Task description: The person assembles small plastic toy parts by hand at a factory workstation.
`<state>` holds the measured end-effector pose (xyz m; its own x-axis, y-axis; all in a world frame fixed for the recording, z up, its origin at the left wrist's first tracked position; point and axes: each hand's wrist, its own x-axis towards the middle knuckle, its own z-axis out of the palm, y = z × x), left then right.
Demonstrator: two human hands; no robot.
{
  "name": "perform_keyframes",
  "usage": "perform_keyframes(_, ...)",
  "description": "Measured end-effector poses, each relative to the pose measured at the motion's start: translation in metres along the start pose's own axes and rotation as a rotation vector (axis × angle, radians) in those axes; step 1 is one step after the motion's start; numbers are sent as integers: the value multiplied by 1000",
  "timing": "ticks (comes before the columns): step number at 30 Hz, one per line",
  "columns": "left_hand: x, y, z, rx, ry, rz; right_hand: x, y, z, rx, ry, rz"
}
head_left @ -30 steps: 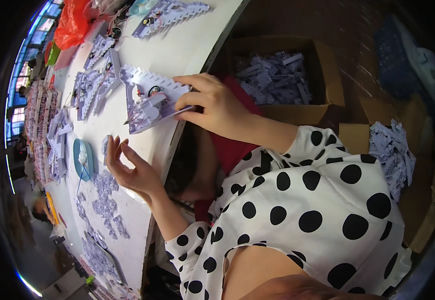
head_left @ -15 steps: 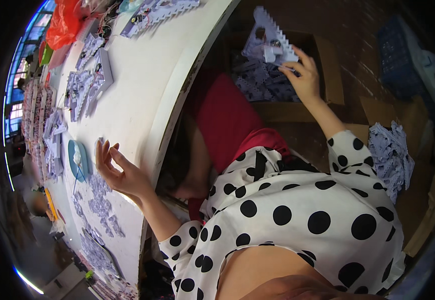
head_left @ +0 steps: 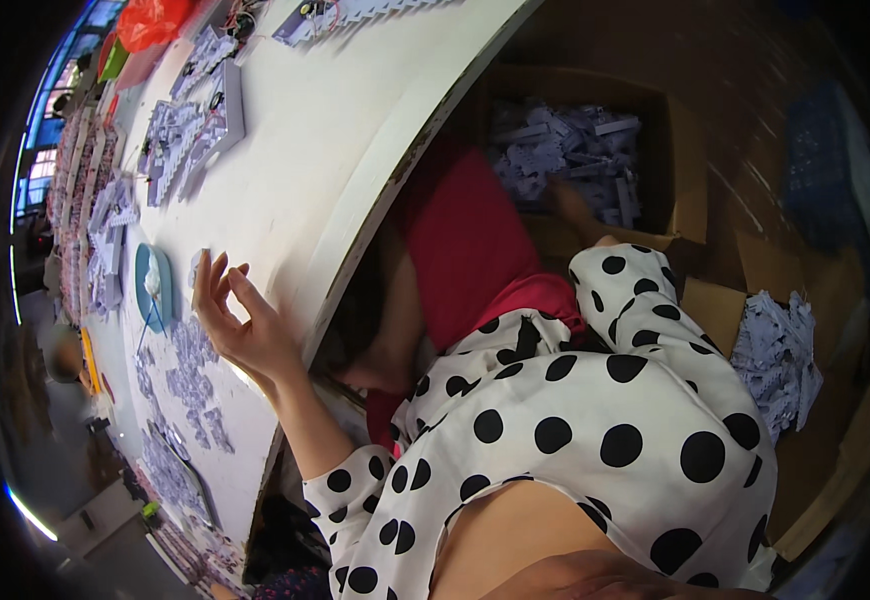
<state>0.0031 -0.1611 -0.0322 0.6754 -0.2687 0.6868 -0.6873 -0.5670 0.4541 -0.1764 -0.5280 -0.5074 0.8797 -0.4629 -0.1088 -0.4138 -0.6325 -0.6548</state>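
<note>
My right hand (head_left: pixel 572 207) reaches down to the near side of a cardboard box (head_left: pixel 688 165) below the table, against a heap of pale lavender plastic parts (head_left: pixel 560 150). It is in shadow, and its fingers are too dim to make out. Over the white table (head_left: pixel 285 170), my left hand (head_left: pixel 245 325) is raised with the palm turned up, fingers loosely bent and thumb apart. A small pale piece shows beside its fingertips; nothing is plainly gripped. Next to that hand stands a blue dish (head_left: pixel 145 300) with a white lump in it.
Notched lavender assemblies (head_left: pixel 190 140) with wires lie farther along the table. Small grey-lavender parts (head_left: pixel 195 380) are scattered near my left hand. A second carton (head_left: pixel 710 318) on the right holds more pale parts (head_left: pixel 777 355). A blue crate (head_left: pixel 825 150) stands beyond it.
My right hand has lowered from above the box into it, and the notched lavender part with a small white fitting is no longer in its fingers. My left hand keeps nearly the same pose.
</note>
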Motion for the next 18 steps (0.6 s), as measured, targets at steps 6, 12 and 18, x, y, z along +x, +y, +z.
perform_keyframes(6, 2, 5, 9, 21, -17, -7, 4, 27, 14, 40, 3, 68)
perform_keyframes(12, 2, 10, 6, 53, -51, -24, 26, 54, 29, -733, -284, 166)
perform_keyframes(18, 3, 16, 12, 27, -82, -55, 63, 90, 58, -663, -182, 119)
